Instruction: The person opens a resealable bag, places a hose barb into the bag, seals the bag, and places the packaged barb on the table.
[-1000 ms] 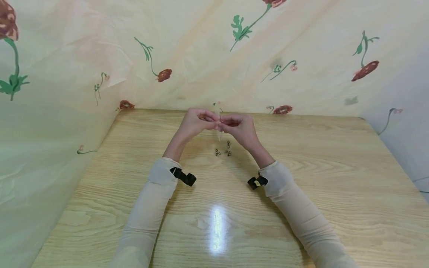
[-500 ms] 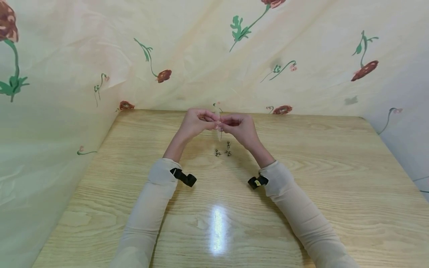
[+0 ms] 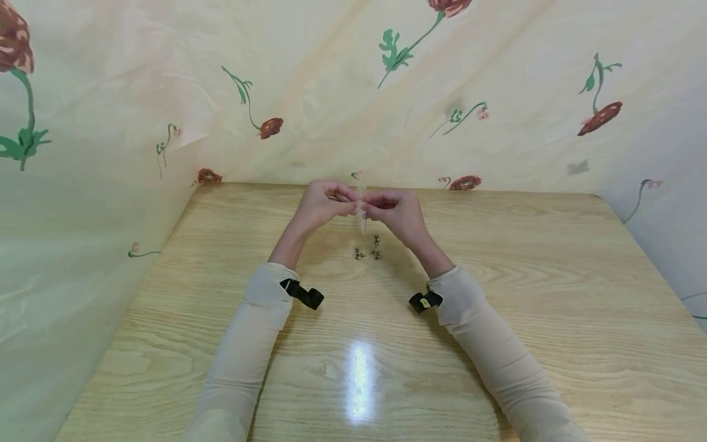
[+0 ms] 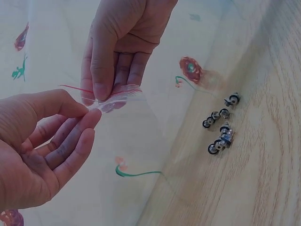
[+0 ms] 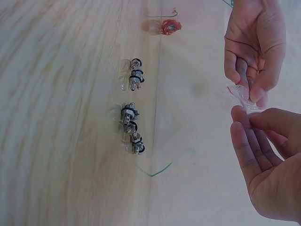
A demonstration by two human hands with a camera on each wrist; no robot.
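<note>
My left hand (image 3: pixel 329 201) and right hand (image 3: pixel 393 212) meet over the far part of the table, fingertips almost touching. Between them is a small clear zip-lock bag (image 4: pixel 124 93) with a red line along its top. Thumb and fingers of each hand pinch the bag near that line, as the right wrist view shows, where the clear plastic (image 5: pixel 239 93) pokes out past the fingertips. Part of the bag is hidden by the fingers. Nearer me on the table lie several small metal fittings with black rings (image 3: pixel 359 253), in a loose cluster (image 4: pixel 225 134) just below the hands.
The wood-grain table (image 3: pixel 525 294) stretches out on both sides. A cream flowered sheet (image 3: pixel 331 92) hangs behind its far edge and along the left side. Black straps with small cameras (image 3: pixel 302 293) are on both sleeved wrists.
</note>
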